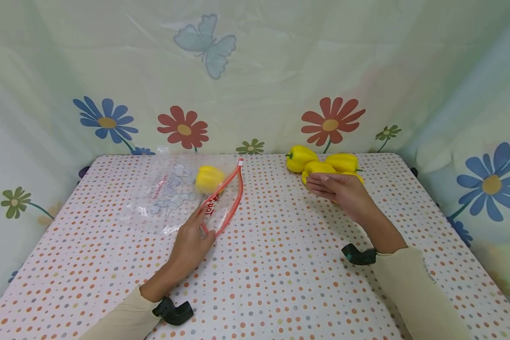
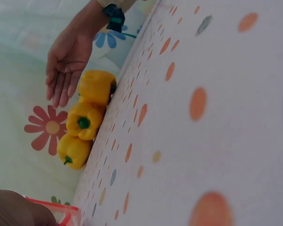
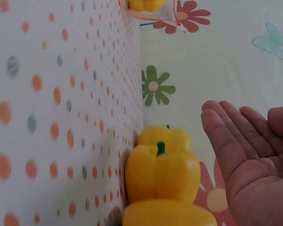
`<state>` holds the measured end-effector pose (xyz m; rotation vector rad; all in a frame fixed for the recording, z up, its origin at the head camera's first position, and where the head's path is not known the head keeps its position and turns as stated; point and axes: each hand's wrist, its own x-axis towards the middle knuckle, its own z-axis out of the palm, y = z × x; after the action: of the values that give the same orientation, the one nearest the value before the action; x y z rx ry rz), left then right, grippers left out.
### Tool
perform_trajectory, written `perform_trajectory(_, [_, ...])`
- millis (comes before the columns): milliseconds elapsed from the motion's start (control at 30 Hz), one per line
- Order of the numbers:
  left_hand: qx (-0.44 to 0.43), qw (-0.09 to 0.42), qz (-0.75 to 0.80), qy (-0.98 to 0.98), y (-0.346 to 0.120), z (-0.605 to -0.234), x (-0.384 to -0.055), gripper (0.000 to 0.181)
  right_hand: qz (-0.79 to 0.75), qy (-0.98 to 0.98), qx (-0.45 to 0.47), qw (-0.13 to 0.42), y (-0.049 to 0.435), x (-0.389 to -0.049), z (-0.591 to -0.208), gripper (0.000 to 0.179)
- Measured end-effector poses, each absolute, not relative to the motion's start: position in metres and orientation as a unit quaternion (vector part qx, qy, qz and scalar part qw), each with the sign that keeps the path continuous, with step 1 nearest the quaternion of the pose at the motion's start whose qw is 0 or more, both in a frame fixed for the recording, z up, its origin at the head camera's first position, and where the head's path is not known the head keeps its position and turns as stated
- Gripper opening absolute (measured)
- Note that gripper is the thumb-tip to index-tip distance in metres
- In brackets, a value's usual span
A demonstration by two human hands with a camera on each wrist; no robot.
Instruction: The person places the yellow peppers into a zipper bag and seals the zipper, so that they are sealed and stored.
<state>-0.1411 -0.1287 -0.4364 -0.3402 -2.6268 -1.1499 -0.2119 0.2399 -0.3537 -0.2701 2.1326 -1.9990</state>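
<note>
My left hand (image 1: 191, 242) grips the red zip edge of a clear plastic zip bag (image 1: 172, 200) lying on the table at left. One yellow bell pepper (image 1: 209, 179) is inside that bag, near its open mouth. At right, my right hand (image 1: 343, 192) hovers over a cluster of several yellow bell peppers (image 1: 301, 159), its fingers extended and nothing in its palm. It partly hides the nearest pepper in the head view. From the right wrist, a pepper with a green stem (image 3: 162, 174) shows beside the palm.
A white cloth with coloured dots covers the table (image 1: 263, 264). Behind it hangs a pale curtain (image 1: 263, 71) printed with flowers and a butterfly, and similar cloth closes in both sides. The peppers stand near the table's back edge.
</note>
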Motion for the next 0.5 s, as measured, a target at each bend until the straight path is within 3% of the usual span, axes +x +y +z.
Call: perform_trajectory(500, [-0.116,0.124,-0.373,-0.912,-0.127,-0.436,-0.140,0.064,-0.595,0.804,-0.016,-0.023,0.294,-0.188,-0.354,0.057])
